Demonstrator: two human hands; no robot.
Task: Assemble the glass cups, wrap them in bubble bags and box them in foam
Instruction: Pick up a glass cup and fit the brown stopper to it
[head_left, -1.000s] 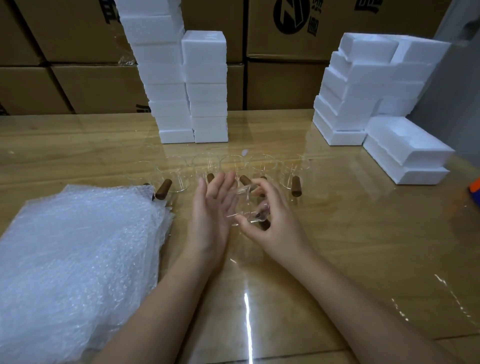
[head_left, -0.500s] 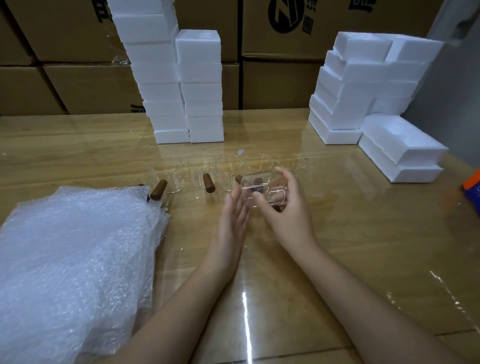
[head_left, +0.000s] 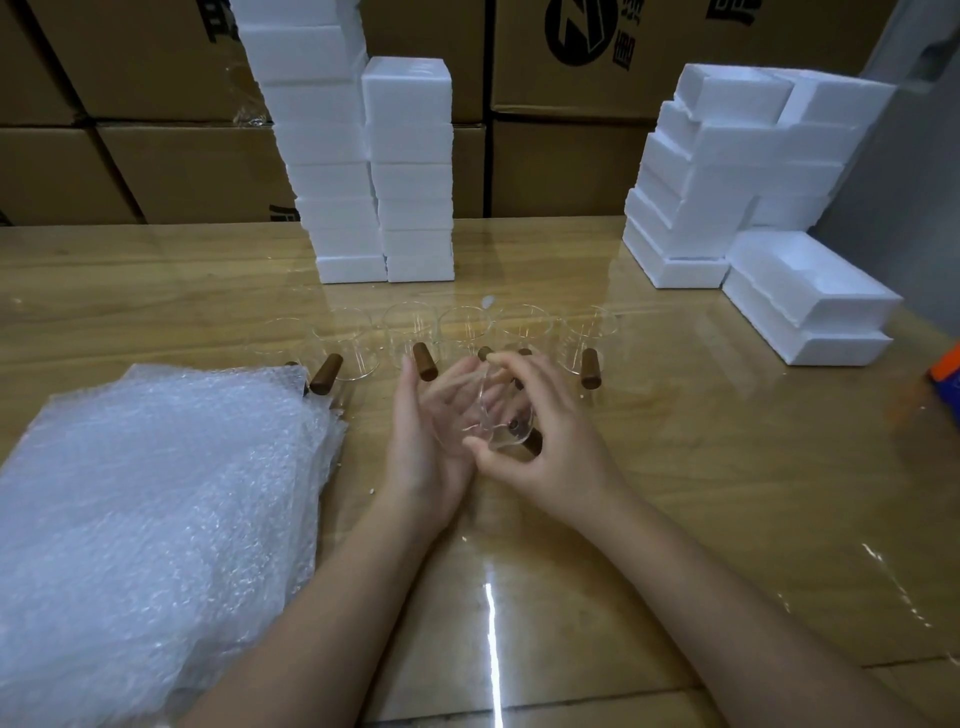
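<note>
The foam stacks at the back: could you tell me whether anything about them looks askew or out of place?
The taller foam stack leans left toward its top, blocks stepped rather than flush, unlike the straighter shorter stack beside it; the wide lens may exaggerate this. A white crumb lies on the table.

White foam boxes (head_left: 409, 171), brown cup handles (head_left: 590, 368)

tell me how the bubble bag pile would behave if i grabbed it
The bubble bags are probably floppy: the pile's edges droop and crumple. Likely light for its bulk, being thin air-filled film. The loose layers may slide apart.
</note>
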